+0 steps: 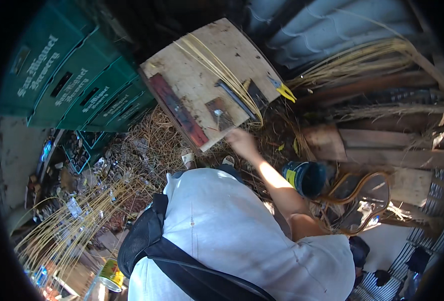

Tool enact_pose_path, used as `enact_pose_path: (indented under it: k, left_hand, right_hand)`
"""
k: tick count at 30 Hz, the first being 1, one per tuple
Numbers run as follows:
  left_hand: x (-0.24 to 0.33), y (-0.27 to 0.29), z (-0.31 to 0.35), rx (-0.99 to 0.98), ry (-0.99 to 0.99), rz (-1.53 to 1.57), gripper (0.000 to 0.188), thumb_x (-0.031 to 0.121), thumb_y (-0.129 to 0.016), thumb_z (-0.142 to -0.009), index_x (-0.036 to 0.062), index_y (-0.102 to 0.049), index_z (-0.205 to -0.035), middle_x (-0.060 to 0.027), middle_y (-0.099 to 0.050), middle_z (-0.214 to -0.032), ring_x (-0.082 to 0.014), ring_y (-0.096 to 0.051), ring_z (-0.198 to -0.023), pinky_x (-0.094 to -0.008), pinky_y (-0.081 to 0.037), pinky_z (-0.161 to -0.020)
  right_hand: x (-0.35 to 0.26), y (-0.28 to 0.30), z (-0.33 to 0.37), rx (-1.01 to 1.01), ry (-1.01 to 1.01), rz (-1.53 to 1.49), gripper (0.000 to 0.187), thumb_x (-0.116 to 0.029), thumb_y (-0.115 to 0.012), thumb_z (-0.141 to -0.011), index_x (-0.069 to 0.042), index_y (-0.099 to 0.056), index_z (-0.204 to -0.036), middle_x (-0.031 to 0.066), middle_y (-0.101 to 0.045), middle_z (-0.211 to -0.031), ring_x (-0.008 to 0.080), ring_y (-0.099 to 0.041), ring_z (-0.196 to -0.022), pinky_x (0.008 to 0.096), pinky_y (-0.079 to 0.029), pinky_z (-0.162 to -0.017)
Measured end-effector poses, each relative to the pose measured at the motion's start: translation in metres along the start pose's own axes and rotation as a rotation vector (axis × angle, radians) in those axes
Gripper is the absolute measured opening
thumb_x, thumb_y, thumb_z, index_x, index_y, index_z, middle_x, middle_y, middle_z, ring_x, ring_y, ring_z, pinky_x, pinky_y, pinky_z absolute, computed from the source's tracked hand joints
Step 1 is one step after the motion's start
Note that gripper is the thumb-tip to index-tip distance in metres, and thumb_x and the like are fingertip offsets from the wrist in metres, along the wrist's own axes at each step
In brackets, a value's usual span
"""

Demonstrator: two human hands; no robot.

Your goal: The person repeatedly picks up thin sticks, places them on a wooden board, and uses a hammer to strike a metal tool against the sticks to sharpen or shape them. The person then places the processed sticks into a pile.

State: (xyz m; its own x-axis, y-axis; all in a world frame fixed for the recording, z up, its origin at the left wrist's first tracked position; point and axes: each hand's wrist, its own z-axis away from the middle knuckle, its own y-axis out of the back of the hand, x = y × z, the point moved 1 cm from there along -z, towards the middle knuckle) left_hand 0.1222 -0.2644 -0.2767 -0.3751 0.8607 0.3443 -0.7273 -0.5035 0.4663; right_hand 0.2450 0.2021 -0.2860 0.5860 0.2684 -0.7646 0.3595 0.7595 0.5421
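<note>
My right hand [243, 144] is at the near right edge of a worn wooden board [194, 62], its fingers too blurred to tell whether they grip anything. My left hand is out of sight. Just beyond the right hand, a small brown plate [218, 111] with a shiny metal piece lies on the board. Beside it rests a dark rod-like tool [236, 101]. A bundle of thin pale strips [213, 64] runs across the top and past the near edge. Yellow-handled pliers [283, 92] sit at the right edge, and a long reddish block [178, 109] lines the left side.
Stacked green crates [89, 95] rise at the left. A dark bucket [308, 178] and a curved rattan frame [385, 200] stand to the right. Long strips [71, 231] and scraps cover the ground at lower left, near a yellow can [112, 276]. Coiled strips [362, 60] lie at the far right.
</note>
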Motion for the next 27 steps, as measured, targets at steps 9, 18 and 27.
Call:
enact_pose_path:
  k: [9, 18, 27]
  left_hand:
    - [0.249, -0.018, 0.070, -0.353, -0.443, -0.623, 0.037, 0.035, -0.053, -0.093, 0.0002, -0.065, -0.098, -0.0099, -0.063, -0.068, -0.0188, -0.060, -0.066, -0.0358, -0.048, -0.066]
    - [0.392, -0.202, 0.034, -0.373, -0.449, 0.314, 0.037, 0.035, -0.059, -0.090, 0.0004, -0.060, -0.102, -0.0068, -0.065, -0.089, -0.0142, -0.066, -0.075, -0.0196, -0.037, -0.045]
    - [0.380, -0.251, 0.041, -0.421, -0.416, 0.996, 0.015, 0.016, -0.058, -0.091, 0.0037, -0.057, -0.099, -0.0089, -0.066, -0.094, -0.0152, -0.069, -0.081, -0.0158, -0.039, -0.039]
  right_hand:
    - [0.141, 0.073, -0.058, 0.042, -0.037, 0.088, 0.021, -0.016, -0.060, -0.088, -0.004, -0.062, -0.105, 0.0157, -0.065, -0.086, 0.0361, -0.059, -0.082, 0.0398, -0.047, -0.074]
    - [0.053, 0.109, 0.017, -0.001, 0.062, -0.718, 0.023, -0.019, -0.062, -0.089, -0.003, -0.059, -0.105, 0.0014, -0.059, -0.065, 0.0044, -0.051, -0.048, 0.0182, -0.040, -0.043]
    - [0.048, 0.103, 0.029, -0.021, -0.052, -1.022, 0.016, -0.014, -0.062, -0.089, -0.005, -0.060, -0.101, 0.0031, -0.064, -0.079, 0.0039, -0.056, -0.053, 0.0161, -0.044, -0.044]
